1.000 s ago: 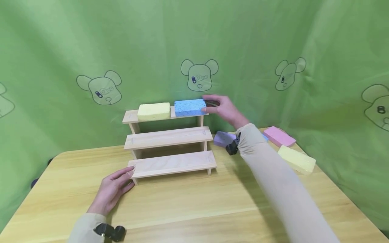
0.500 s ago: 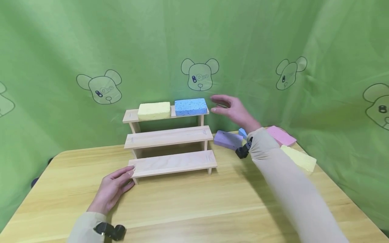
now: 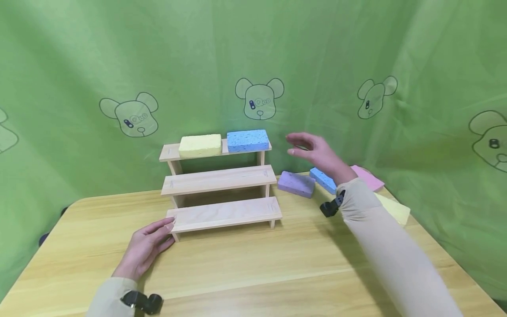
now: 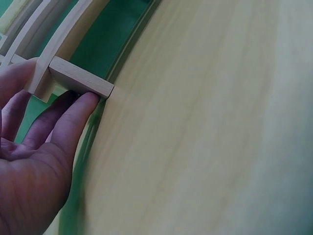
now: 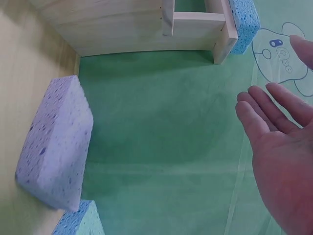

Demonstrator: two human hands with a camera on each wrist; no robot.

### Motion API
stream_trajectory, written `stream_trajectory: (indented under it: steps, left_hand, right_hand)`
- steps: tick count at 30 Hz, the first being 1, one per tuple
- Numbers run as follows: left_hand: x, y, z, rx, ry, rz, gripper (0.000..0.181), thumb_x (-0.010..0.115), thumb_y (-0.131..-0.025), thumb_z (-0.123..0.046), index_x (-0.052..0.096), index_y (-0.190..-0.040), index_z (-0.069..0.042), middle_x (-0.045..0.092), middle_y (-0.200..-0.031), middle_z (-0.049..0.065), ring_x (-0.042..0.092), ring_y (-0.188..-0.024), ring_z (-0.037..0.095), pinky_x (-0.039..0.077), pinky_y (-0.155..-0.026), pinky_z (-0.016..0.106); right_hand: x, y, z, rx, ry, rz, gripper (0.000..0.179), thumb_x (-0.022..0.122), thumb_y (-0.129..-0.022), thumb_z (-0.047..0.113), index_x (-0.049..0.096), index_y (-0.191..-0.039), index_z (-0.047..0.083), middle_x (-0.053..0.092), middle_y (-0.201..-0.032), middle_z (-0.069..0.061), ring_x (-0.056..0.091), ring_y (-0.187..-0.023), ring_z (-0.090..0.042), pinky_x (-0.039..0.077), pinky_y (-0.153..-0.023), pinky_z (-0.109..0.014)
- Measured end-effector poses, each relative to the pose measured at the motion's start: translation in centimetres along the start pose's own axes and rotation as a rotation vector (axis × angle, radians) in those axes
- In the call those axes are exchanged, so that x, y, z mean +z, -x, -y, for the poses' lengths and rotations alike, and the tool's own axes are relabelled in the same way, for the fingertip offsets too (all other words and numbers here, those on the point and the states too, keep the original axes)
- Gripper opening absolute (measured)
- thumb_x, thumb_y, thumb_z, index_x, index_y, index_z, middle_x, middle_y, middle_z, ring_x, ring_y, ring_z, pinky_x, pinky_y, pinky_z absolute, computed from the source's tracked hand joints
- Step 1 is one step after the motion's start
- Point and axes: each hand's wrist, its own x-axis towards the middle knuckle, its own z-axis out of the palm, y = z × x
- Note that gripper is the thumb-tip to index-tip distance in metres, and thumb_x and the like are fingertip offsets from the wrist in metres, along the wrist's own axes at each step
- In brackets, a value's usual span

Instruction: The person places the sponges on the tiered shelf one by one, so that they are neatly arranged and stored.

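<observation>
A three-step wooden display rack (image 3: 219, 178) stands on the table. A yellow sponge (image 3: 200, 145) and a speckled blue sponge (image 3: 247, 141) lie side by side on its top step. My left hand (image 3: 143, 250) holds the left end of the lowest step; in the left wrist view its fingers (image 4: 73, 120) lie against the end leg and around the board's end. My right hand (image 3: 317, 153) is in the air right of the top step, holding nothing, fingers spread from the thumb. Below it lies a purple sponge (image 3: 296, 184), also seen in the right wrist view (image 5: 56, 142).
Right of the rack lie another blue sponge (image 3: 322, 179), a pink sponge (image 3: 368, 178) and another yellow sponge (image 3: 396, 209), partly hidden by the right arm. A green curtain (image 3: 190, 66) with bear drawings hangs behind the table (image 3: 245, 273) and along its right side.
My right hand has let go of the blue sponge on the top step and moved away to the right. My left hand stays at the lowest step.
</observation>
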Motion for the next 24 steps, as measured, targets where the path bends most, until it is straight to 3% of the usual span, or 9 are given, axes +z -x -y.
stream_trajectory:
  steps: [13, 24]
  left_hand:
    - [0.0, 0.0, -0.1, 0.003, 0.003, 0.017, 0.019, 0.066, -0.093, -0.005, 0.072, -0.108, -0.014, 0.036, -0.148, 0.016, 0.062, -0.109, 0.018, 0.050, -0.100, 0.038]
    - [-0.3, -0.1, 0.0, 0.001, 0.007, 0.023, 0.018, 0.067, -0.092, -0.004, 0.073, -0.105, -0.015, 0.048, -0.138, 0.011, 0.063, -0.108, 0.019, 0.050, -0.100, 0.038]
  right_hand:
    - [-1.0, 2.9, -1.1, 0.035, 0.000, -0.005, 0.054, 0.066, -0.096, 0.020, 0.046, -0.142, 0.001, 0.046, -0.145, -0.017, 0.043, -0.131, -0.032, 0.035, -0.113, -0.046]
    - [-1.4, 4.7, -2.5, 0.052, 0.046, -0.020, 0.055, 0.066, -0.096, 0.023, 0.047, -0.142, 0.001, 0.048, -0.143, -0.016, 0.043, -0.131, -0.031, 0.037, -0.112, -0.043]
